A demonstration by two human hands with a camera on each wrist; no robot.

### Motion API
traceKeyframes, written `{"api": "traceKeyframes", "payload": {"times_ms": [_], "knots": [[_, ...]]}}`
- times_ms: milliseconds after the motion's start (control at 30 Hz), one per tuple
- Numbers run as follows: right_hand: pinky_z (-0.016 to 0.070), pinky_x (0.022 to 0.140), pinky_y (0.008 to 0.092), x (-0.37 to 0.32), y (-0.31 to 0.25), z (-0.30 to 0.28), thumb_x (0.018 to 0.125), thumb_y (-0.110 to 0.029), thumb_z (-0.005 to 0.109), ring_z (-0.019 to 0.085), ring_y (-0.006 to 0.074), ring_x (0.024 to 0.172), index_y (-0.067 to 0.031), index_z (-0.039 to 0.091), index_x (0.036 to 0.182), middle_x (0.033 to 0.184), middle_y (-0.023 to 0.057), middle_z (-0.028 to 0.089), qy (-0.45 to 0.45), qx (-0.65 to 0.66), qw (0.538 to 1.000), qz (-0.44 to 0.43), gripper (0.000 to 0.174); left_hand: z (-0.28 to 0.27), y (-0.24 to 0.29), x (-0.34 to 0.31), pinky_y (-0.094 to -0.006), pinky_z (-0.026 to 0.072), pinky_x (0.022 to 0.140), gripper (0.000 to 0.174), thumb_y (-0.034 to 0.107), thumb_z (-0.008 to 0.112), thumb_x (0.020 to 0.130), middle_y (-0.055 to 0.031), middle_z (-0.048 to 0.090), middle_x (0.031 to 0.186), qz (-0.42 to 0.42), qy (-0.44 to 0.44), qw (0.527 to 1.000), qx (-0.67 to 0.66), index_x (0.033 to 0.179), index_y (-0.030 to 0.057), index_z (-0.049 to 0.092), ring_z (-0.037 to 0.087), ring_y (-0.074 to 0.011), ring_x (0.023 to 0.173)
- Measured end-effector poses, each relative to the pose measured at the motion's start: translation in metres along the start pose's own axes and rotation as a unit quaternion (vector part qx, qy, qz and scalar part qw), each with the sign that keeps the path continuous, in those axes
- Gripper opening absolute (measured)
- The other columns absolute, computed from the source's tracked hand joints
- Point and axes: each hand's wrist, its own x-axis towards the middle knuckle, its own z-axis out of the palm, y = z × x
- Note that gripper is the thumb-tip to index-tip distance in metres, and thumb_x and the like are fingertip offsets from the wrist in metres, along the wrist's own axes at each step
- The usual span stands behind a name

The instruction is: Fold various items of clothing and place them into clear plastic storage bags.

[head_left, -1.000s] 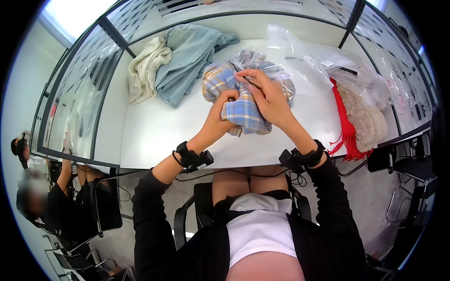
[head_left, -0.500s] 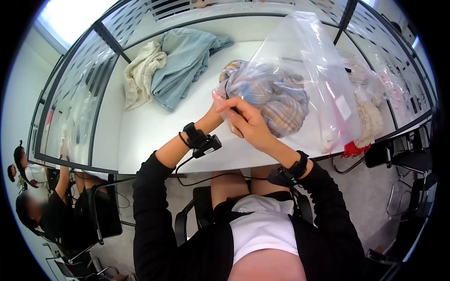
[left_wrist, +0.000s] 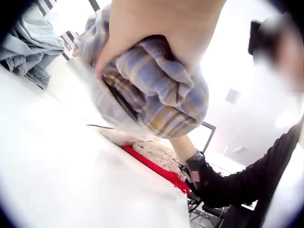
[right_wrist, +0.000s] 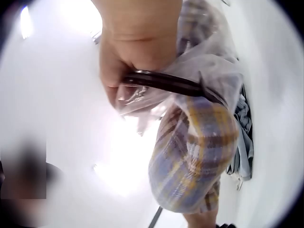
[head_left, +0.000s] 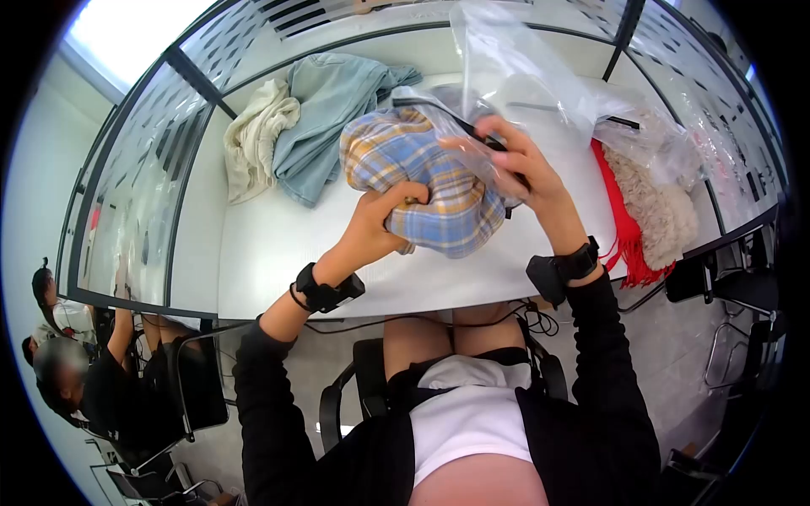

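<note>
My left hand (head_left: 371,226) grips a bunched blue-and-yellow plaid cloth (head_left: 451,215), its thumb lying over the near left side. In the left wrist view the folds of the plaid cloth (left_wrist: 156,76) bulge out below the palm. With the right hand (head_left: 540,173) I hold the dark-edged mouth of a clear plastic bag (head_left: 506,63). That dark strip (right_wrist: 166,83) runs from my right fingers across the cloth in the right wrist view. The bag's film covers the cloth's right side, while its left part shows outside. The rest of the bag spreads behind toward the back panel.
Light blue jeans (head_left: 333,110) and a cream garment (head_left: 257,139) lie at the table's back left. On the right are a red fringed scarf (head_left: 620,211), a beige fluffy piece (head_left: 658,202) and another clear bag (head_left: 666,143). Partition panels enclose the white table (head_left: 278,261).
Half a second ago the bag covered most of the plaid cloth, both hands at its mouth. Now much of the cloth shows outside on the left, and my right hand has moved up and right.
</note>
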Motion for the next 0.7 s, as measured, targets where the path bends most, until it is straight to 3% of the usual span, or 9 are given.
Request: {"api": "traceKeyframes", "payload": {"times_ms": [100,233,333,367,400,467,533,633,700], "knots": [[0.039,0.049,0.0255,0.014,-0.012,0.019,0.085,-0.02,0.061,0.05,0.0106,0.052,-0.0063,0.047,0.114,0.085,0.009,0.067,0.118,-0.262,0.953,0.094,0.035,0.01,0.005,-0.002,-0.031,0.046,0.072,0.049,0.0,0.074,0.053,-0.0075,0.063,0.088,0.013,0.034,0.996,0.084,0.098,0.0111,0.057,0.06,-0.0272,0.085],[0.039,0.049,0.0307,0.033,-0.001,0.015,0.083,-0.019,0.061,0.046,0.0163,0.049,-0.0053,0.049,0.113,0.063,0.0066,0.06,0.135,-0.594,0.791,0.053,0.035,0.021,-0.001,-0.007,-0.0377,0.0457,0.077,0.056,0.004,0.075,0.052,-0.0097,0.062,0.097,0.097,0.041,0.979,0.176,0.105,0.0148,0.059,0.058,-0.0322,0.087],[0.0383,0.049,0.0309,0.054,0.005,0.01,0.084,-0.016,0.059,0.048,0.0174,0.049,-0.0036,0.053,0.106,0.057,0.0094,0.056,0.044,-0.584,0.809,0.043,0.025,0.025,0.004,-0.006,-0.0448,0.0413,0.089,0.061,0.01,0.075,0.051,-0.0133,0.058,0.109,0.15,0.034,0.959,0.237,0.109,0.0181,0.06,0.055,-0.036,0.096],[0.0384,0.049,0.0312,0.06,0.006,0.01,0.085,-0.015,0.058,0.049,0.017,0.049,-0.0034,0.054,0.105,0.056,0.0092,0.056,0.019,-0.582,0.812,0.048,0.024,0.022,0.004,-0.007,-0.0455,0.0403,0.089,0.059,0.013,0.075,0.052,-0.0121,0.058,0.104,0.168,0.001,0.947,0.273,0.109,0.0192,0.06,0.054,-0.0348,0.097],[0.0456,0.06,0.0285,0.065,0.004,0.012,0.087,-0.016,0.057,0.058,0.0146,0.065,-0.0039,0.055,0.112,0.073,0.0091,0.063,0.021,-0.518,0.845,0.13,0.028,0.019,0.004,-0.006,-0.0462,0.0392,0.089,0.058,0.016,0.074,0.053,-0.0108,0.058,0.1,0.186,-0.032,0.933,0.308,0.109,0.0202,0.06,0.053,-0.0337,0.099],[0.0464,0.073,0.0281,0.063,0.021,0.013,0.087,-0.018,0.058,0.059,0.0159,0.083,-0.004,0.056,0.115,0.093,0.0098,0.064,0.024,-0.315,0.943,0.105,0.031,0.016,0.006,0.0,-0.0478,0.0383,0.088,0.055,0.026,0.074,0.052,-0.0056,0.057,0.09,0.267,-0.042,0.884,0.382,0.105,0.0234,0.062,0.056,-0.0275,0.096],[0.0424,0.093,0.0271,0.056,0.021,0.028,0.089,-0.017,0.057,0.055,0.0161,0.105,-0.0043,0.052,0.125,0.12,0.0069,0.058,0.041,-0.171,0.978,0.114,0.039,0.014,0.015,0.003,-0.0508,0.0387,0.09,0.052,0.028,0.075,0.051,-0.0062,0.057,0.088,0.275,-0.061,0.879,0.385,0.101,0.0239,0.064,0.058,-0.027,0.09],[0.0429,0.095,0.0292,0.061,0.056,-0.003,0.089,-0.016,0.056,0.055,0.0167,0.107,-0.0032,0.049,0.128,0.122,0.0081,0.057,-0.038,-0.182,0.983,0.016,0.042,0.008,0.036,0.018,-0.0556,0.0358,0.09,0.047,0.034,0.075,0.051,-0.0035,0.056,0.082,0.285,-0.076,0.874,0.386,0.096,0.0252,0.066,0.059,-0.0231,0.086],[0.0455,0.093,0.0307,0.054,0.049,-0.005,0.087,-0.014,0.059,0.058,0.0157,0.101,-0.0028,0.05,0.125,0.116,0.0066,0.06,0.024,-0.119,0.989,0.079,0.04,0.005,0.042,0.022,-0.0576,0.0354,0.087,0.044,0.035,0.074,0.054,-0.0025,0.058,0.086,0.261,-0.101,0.879,0.387,0.096,0.0264,0.066,0.06,-0.0202,0.09]]}}
